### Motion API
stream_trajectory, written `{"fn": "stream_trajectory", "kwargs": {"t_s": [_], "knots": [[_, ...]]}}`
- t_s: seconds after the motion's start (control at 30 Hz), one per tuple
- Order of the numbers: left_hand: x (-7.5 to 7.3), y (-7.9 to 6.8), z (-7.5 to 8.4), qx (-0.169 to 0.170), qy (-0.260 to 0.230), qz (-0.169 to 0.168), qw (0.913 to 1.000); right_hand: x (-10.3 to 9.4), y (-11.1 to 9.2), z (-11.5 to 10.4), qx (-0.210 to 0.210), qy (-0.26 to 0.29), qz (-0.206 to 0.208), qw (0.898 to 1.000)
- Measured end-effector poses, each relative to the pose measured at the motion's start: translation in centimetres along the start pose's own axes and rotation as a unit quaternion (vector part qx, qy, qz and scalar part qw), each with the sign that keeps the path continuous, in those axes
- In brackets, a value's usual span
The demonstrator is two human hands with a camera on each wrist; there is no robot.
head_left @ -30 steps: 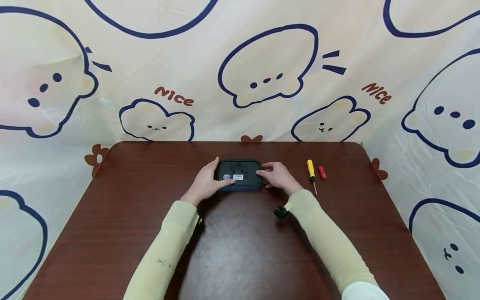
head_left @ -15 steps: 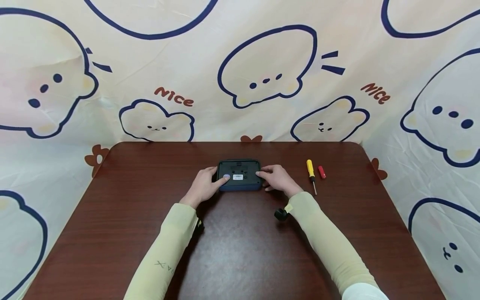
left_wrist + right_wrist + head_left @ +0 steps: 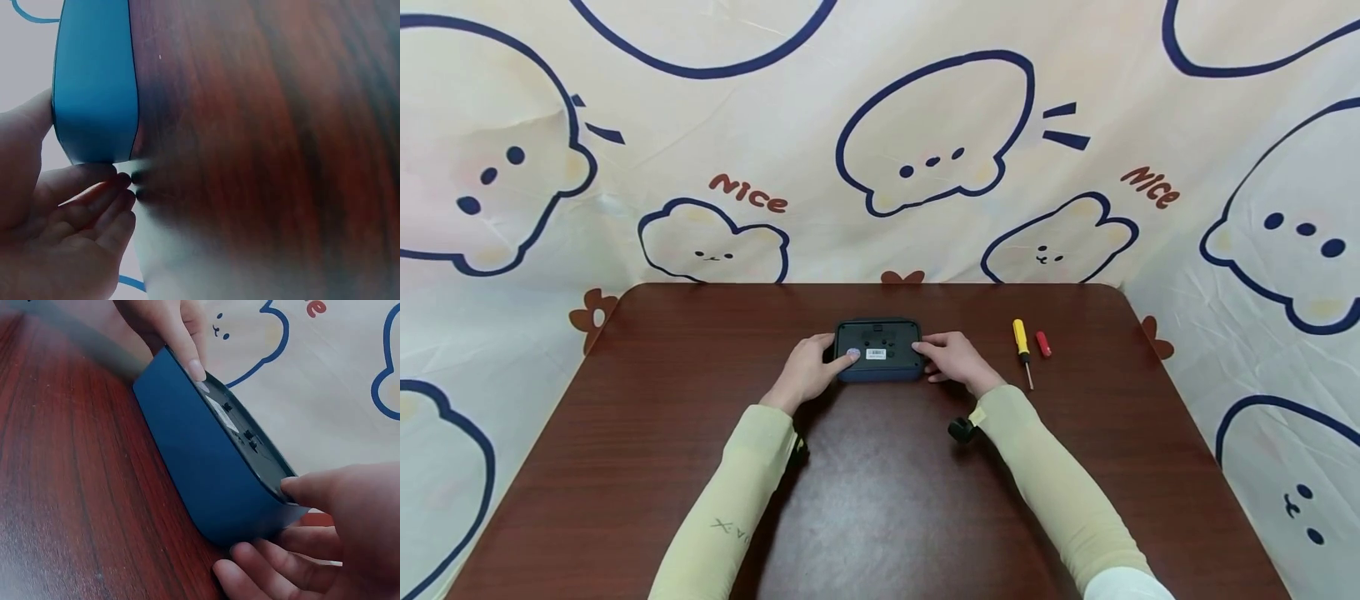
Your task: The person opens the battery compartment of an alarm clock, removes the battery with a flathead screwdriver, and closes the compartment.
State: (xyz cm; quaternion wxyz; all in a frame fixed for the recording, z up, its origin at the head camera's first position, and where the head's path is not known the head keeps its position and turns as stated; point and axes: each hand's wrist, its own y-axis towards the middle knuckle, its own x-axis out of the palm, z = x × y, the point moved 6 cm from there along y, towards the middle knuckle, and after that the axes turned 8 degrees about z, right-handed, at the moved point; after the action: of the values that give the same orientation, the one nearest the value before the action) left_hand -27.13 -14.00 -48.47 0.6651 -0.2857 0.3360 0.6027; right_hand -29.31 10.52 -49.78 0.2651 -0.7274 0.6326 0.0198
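A blue box-shaped device (image 3: 880,368) with a dark recessed panel facing up stands on the table in the head view. The panel carries a white barcode label and a small round sticker. My left hand (image 3: 807,371) holds its left end, thumb on the panel by the sticker and fingers against the end wall. At the opposite end my right hand (image 3: 957,360) grips the corner, its thumb (image 3: 300,487) on the panel's edge and fingers low against the side. From the left wrist, the smooth blue side (image 3: 97,81) fills the space between thumb and fingers.
Right of my right hand lie a yellow-handled screwdriver (image 3: 1022,340) and a short red cylindrical piece (image 3: 1043,344). The dark brown table (image 3: 880,500) ends at a cartoon-printed cloth (image 3: 812,125) behind and at both sides.
My left thumb has drawn back leftward from the barcode label to the round sticker, and the left fingers have lowered along the end. The right hand and the device have hardly moved.
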Motion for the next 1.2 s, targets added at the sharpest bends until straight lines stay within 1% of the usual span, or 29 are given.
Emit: {"fn": "stream_trajectory", "kwargs": {"t_s": [0.07,0.17,0.3,0.53,0.63,0.8,0.9,1.03,1.2], "knots": [[-0.1,-0.1,0.0,0.003,0.001,0.001,1.0000,0.1,-0.2,-0.1,0.002,-0.002,-0.002,1.000],[-0.3,-0.1,-0.1,0.001,-0.008,0.012,0.9999,0.1,-0.4,-0.5,0.003,0.008,-0.002,1.000],[-0.6,0.0,0.0,0.003,-0.042,0.038,0.9984,0.0,-0.5,-1.1,-0.006,0.043,0.002,0.999],[-1.3,0.0,0.5,0.018,-0.106,0.087,0.9904,0.2,-0.3,-1.4,-0.005,0.109,0.016,0.994],[-1.7,0.2,0.6,0.025,-0.116,0.104,0.9875,0.2,-0.2,-1.6,-0.014,0.121,0.028,0.992],[-2.2,0.4,0.8,0.028,-0.108,0.113,0.9872,0.1,-0.3,-2.1,-0.032,0.123,0.053,0.990],[-2.6,0.5,1.0,0.029,-0.106,0.121,0.9866,0.1,-0.4,-2.6,-0.039,0.120,0.055,0.990],[-3.0,0.5,1.3,0.031,-0.114,0.134,0.9840,0.2,-0.4,-2.9,-0.031,0.128,0.051,0.990],[-3.3,0.5,1.5,0.041,-0.131,0.130,0.9819,0.1,-0.4,-2.8,-0.013,0.142,0.043,0.989]]}}
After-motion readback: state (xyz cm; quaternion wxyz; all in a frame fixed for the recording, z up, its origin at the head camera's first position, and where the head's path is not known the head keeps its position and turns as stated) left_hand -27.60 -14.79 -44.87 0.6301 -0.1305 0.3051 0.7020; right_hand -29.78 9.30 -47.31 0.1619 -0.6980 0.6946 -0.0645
